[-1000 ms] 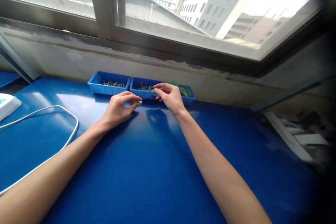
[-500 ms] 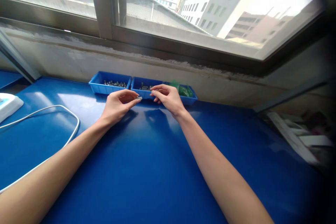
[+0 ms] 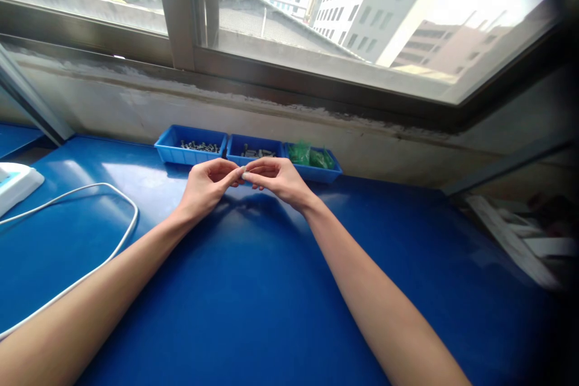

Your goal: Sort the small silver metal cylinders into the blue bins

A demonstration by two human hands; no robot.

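My left hand (image 3: 208, 186) and my right hand (image 3: 283, 183) meet fingertip to fingertip above the table, just in front of the blue bins. A thumb-and-finger pinch closes my left hand on a small, light metal piece, now almost wholly covered by the fingertips. My right hand is pinched as well; what lies between its fingers is hidden. Behind the hands, the middle blue bin (image 3: 234, 148) holds grey metal parts (image 3: 260, 152). The left blue bin (image 3: 168, 152) contains many small screw-like pieces (image 3: 201, 146).
The right blue bin (image 3: 323, 176) holds green plastic bags (image 3: 312, 157). A white cable (image 3: 131, 223) curves across the blue table (image 3: 253, 307) on the left, near a white device (image 3: 20, 184). The wall and window frame (image 3: 289, 81) rise behind the bins.
My right hand has come left and down from the middle bin to my left hand. Their fingertips now touch, and the metal piece that showed in my left fingers is mostly covered.
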